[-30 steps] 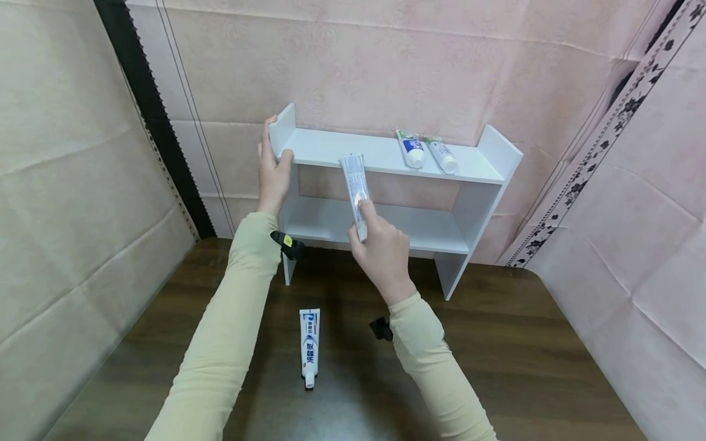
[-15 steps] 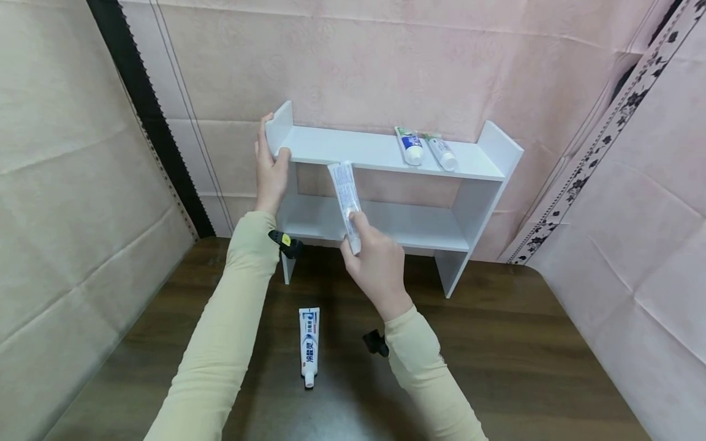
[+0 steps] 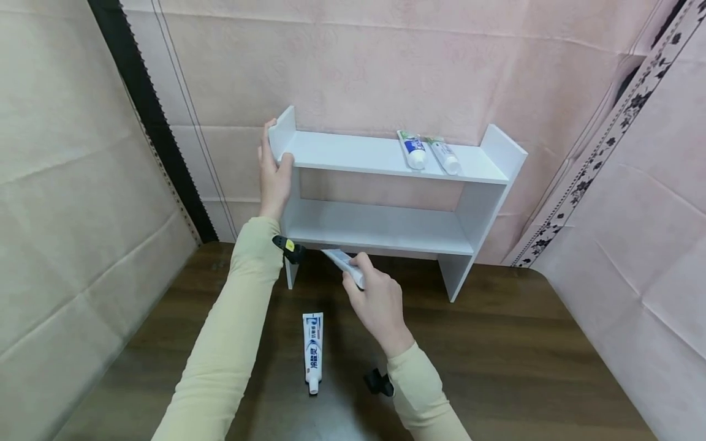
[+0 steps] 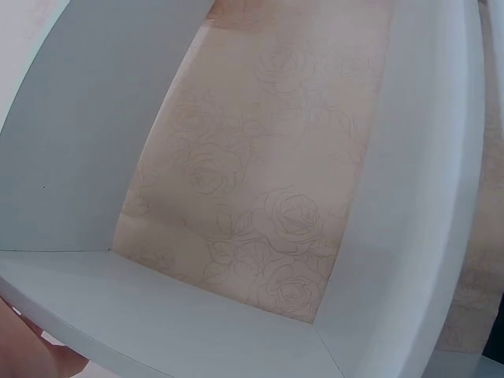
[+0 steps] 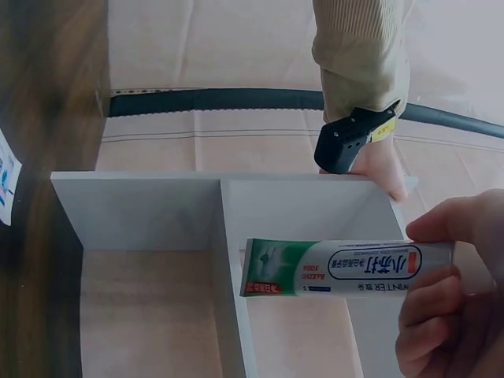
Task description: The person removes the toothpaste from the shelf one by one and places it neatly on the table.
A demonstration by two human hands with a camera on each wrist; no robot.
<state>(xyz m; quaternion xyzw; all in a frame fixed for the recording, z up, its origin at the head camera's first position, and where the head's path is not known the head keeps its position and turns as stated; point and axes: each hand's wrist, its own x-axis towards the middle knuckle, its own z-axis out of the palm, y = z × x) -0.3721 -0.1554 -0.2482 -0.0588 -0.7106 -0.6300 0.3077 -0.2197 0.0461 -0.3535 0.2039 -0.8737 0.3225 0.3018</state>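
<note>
A white two-tier shelf stands at the back of the table. My left hand grips its upper left side panel, thumb in front and fingers wrapped behind. In front of the lower tier, my right hand holds a toothpaste tube between thumb and fingers. The right wrist view shows this toothpaste tube as white with a green end and blue lettering. Another toothpaste tube, white and blue, lies on the table below, cap toward me.
Two more toothpaste tubes, a blue-and-green one and a paler one, lie side by side on the shelf's top tier toward the right. Pale cloth hangs behind and at both sides of the wooden table.
My right hand has drawn down and toward me, bringing its toothpaste tube from the top tier's front edge to below the lower tier; the tube now lies flatter. The left hand keeps its grip.
</note>
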